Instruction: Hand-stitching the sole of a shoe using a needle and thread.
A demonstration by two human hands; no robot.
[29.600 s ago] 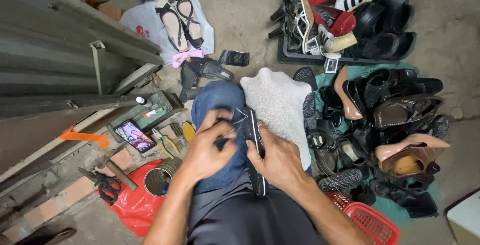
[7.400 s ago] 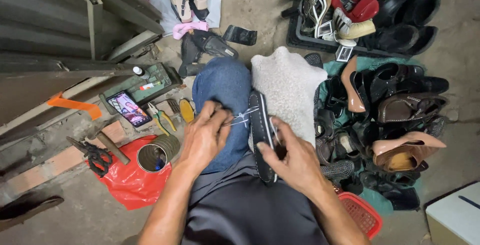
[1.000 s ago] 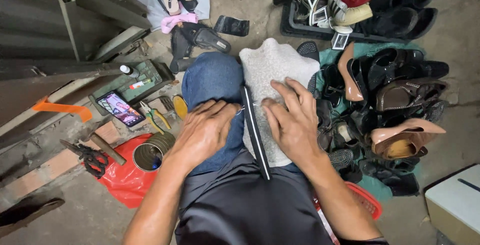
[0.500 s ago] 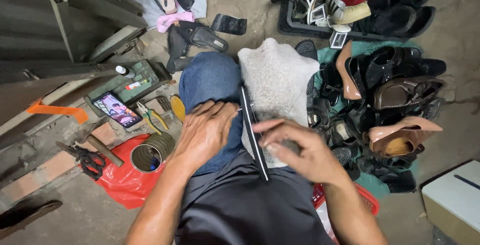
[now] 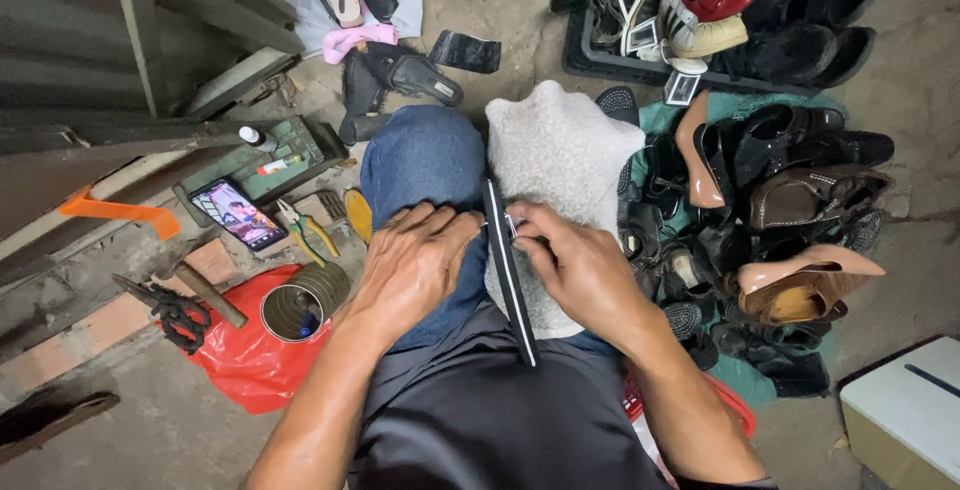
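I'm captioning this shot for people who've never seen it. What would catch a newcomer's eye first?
First, the two bare hands at centre: the left hand lies flat on a blue denim knee, while the right hand pinches a long thin black sole strip against a grey fleecy cloth. To the right lies a heap of worn shoes; to the left, a lit smartphone.

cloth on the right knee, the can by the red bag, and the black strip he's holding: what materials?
Cloth: looks like nubby terry or fleece, off-white, matte, pilled surface. Can: metal, probably tin, with ribbed shiny wall. Black strip: likely rubber or leather sole edge, smooth, semi-gloss; cannot tell which. Left hand rests beside it; right hand pinches it.
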